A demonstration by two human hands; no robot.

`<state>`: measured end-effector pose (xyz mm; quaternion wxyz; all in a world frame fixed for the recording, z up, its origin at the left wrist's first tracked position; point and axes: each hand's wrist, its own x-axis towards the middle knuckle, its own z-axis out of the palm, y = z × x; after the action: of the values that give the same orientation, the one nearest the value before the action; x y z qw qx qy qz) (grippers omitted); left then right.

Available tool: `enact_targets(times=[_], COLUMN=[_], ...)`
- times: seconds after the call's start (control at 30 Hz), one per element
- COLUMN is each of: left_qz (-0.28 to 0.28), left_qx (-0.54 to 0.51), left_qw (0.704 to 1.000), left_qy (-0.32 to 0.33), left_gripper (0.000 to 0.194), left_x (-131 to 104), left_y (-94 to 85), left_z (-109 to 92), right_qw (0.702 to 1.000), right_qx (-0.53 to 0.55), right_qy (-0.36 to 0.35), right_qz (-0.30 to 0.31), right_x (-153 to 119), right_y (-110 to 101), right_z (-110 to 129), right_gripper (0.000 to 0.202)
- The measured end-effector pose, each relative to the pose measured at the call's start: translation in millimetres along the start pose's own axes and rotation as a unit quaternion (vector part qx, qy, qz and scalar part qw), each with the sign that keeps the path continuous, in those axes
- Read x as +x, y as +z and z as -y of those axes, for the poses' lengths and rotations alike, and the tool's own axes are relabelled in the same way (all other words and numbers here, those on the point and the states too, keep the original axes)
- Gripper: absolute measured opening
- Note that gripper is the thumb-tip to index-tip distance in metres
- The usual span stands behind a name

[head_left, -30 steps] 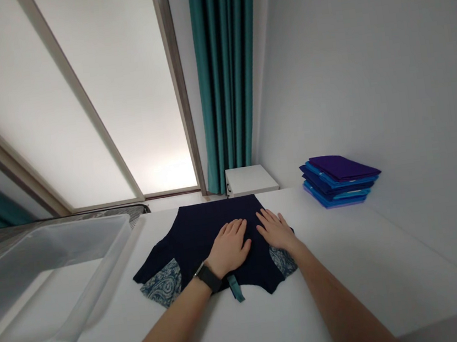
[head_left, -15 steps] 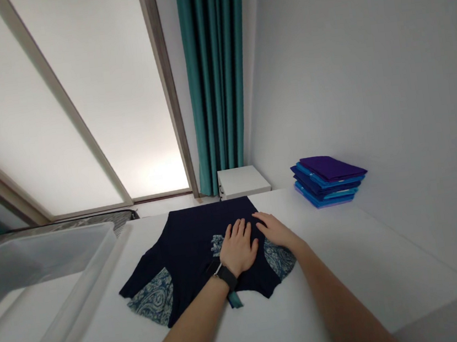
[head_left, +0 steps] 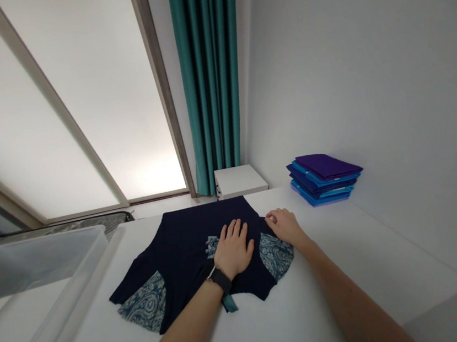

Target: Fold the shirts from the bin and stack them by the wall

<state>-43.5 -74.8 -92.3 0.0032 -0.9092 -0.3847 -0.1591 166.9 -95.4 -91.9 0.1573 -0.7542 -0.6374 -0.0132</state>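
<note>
A dark navy shirt lies spread on a white table, with blue paisley cloth showing at both sides and a small paisley patch at its middle. My left hand rests flat on the shirt with fingers stretched out; a black watch is on that wrist. At the shirt's right edge, above the right paisley piece, my right hand has its fingers curled and pinched on the dark cloth. A teal strip sticks out below my left wrist.
A clear plastic bin stands to the left. Folded blue and purple cloths form a stack at the back right, against the wall. Beyond the table are a small white cabinet and a teal curtain.
My right hand has moved right, from lying on the shirt to pinching its right edge. My left hand stays flat on the cloth. The view has shifted slightly.
</note>
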Motion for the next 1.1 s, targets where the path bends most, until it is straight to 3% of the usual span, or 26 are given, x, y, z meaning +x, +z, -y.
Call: enact_targets(times=[0.17,0.4,0.53,0.7,0.87,0.97,1.1], left_qz=[0.004,-0.001,0.0,-0.005,-0.006,-0.002,0.0], left_qx=[0.006,0.023,0.031,0.035,0.036,0.035,0.034], left_qw=[1.0,1.0,1.0,0.999,0.999,0.999,0.999], left_qy=[0.002,0.004,0.001,0.004,0.006,0.004,0.005], left_gripper=[0.052,0.051,0.051,0.05,0.05,0.051,0.051], left_x=[0.7,0.6,0.5,0.5,0.8,0.9,0.7], left_y=[-0.3,-1.5,-2.0,-0.7,0.7,0.2,-0.9], left_z=[-0.1,-0.5,-1.2,-1.1,-0.5,-0.3,-0.6], right_qw=[1.0,0.994,0.999,0.999,0.999,0.998,0.969], right_qx=[-0.015,0.084,0.025,0.0,-0.02,0.04,0.243], right_qy=[-0.001,0.069,0.036,0.003,-0.011,-0.002,0.001], right_qz=[0.006,0.027,0.014,-0.035,-0.035,-0.041,-0.052], right_x=[0.5,2.0,-0.6,3.0,8.2,12.1,16.8], right_y=[-2.1,-3.7,-3.4,-2.1,3.2,6.2,9.7], right_z=[6.1,-1.3,-3.2,5.5,13.3,10.5,5.2], right_gripper=[0.015,0.016,0.031,0.024,0.016,0.012,0.009])
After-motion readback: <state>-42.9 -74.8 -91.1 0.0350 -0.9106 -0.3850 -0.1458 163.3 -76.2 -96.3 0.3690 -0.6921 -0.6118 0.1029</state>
